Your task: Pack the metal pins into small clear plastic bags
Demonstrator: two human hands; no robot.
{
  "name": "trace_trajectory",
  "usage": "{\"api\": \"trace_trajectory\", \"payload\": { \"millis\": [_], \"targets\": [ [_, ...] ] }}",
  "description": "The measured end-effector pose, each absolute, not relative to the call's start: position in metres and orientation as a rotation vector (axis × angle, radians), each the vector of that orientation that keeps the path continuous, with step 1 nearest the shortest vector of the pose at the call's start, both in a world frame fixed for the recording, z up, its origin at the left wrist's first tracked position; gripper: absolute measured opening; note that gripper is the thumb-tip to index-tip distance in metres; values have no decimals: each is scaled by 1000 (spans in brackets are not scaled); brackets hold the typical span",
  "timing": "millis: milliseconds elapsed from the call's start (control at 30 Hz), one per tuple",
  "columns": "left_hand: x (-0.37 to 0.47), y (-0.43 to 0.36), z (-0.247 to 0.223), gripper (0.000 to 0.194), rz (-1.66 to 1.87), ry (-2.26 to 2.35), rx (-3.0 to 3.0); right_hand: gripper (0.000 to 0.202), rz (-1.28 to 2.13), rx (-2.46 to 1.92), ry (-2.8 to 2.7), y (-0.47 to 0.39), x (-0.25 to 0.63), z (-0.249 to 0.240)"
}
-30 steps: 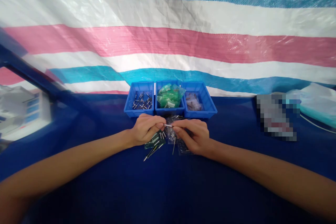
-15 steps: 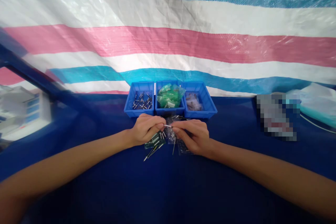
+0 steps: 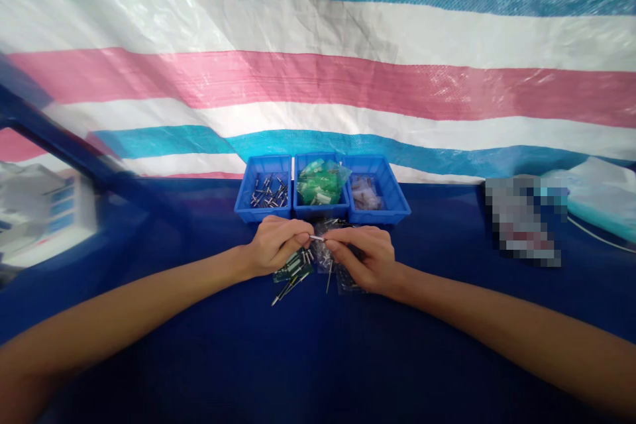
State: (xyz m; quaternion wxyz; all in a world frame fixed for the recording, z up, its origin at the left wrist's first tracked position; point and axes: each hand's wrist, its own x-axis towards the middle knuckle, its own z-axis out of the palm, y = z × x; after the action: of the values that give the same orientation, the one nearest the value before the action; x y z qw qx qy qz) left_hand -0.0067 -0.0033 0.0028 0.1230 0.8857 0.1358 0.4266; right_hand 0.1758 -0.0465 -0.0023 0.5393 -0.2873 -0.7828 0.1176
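My left hand (image 3: pixel 281 244) and my right hand (image 3: pixel 365 253) meet above the table, fingertips almost together. Pinched between them is a short, thin silvery-white rod (image 3: pixel 317 237), one end in each hand. Its exact kind is too small to tell. Below my left hand lies a green-tinted bag with slim metal pieces (image 3: pixel 294 266) on and around it, some with dark shafts. Clear plastic bags (image 3: pixel 325 257) holding small parts lie under my right hand, partly hidden by it. A thin rod (image 3: pixel 328 276) points toward me between the hands.
Three blue bins stand in a row behind my hands: the left bin (image 3: pixel 254 214) has metal rods, the middle one a green bag (image 3: pixel 320 182), the right one clear bags (image 3: pixel 366 193). A white device (image 3: pixel 54 218) sits left; a blurred-out object (image 3: pixel 524 225) lies right. Striped sheeting (image 3: pixel 318 79) hangs behind.
Almost nothing differs. Both hands keep their pinch on the small rod, with at most a very slight shift of the right hand.
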Motion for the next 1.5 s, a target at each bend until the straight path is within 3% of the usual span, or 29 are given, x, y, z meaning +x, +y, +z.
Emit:
{"api": "trace_trajectory", "payload": {
  "millis": [1500],
  "targets": [
    [-7,-3,5,22,1152,425,2653,14,348,-692,-1900,-46,176,-4]
  ]
}}
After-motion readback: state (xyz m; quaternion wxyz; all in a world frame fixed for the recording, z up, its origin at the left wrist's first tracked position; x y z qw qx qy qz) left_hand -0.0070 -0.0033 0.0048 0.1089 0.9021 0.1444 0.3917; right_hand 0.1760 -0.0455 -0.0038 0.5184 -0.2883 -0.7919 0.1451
